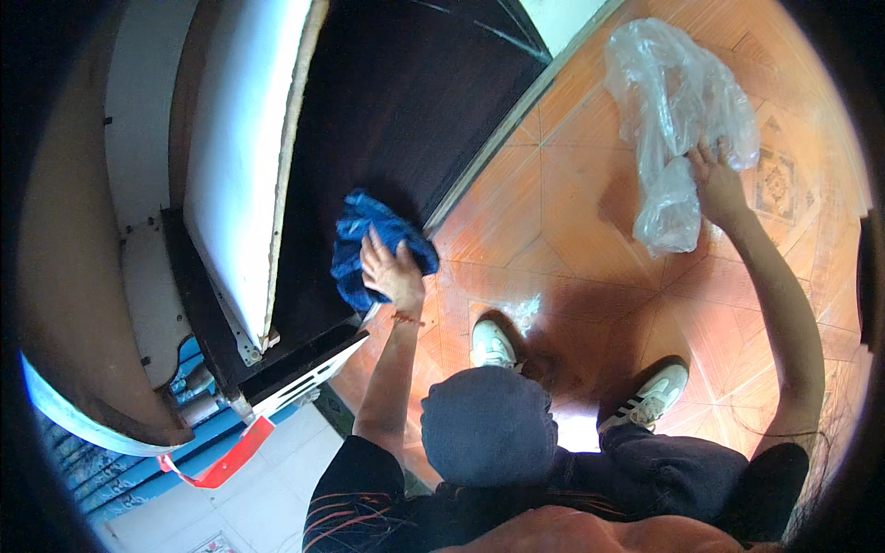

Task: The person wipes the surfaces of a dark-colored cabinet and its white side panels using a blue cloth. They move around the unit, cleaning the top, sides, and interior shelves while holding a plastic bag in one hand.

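My left hand presses on a crumpled blue cloth, its fingers spread over it. The cloth lies against a dark wooden panel, near the panel's edge beside the floor. On the right, my right hand holds a crumpled clear plastic bag. Parts of the bag hang above and below the fingers, and some of the fingertips are hidden in its folds.
Left of the dark panel stands a white board with a rough edge. A white slotted strip and a red strap are at lower left. My shoes stand on the orange tiled floor. A grey knitted or cloth cap shows at the bottom.
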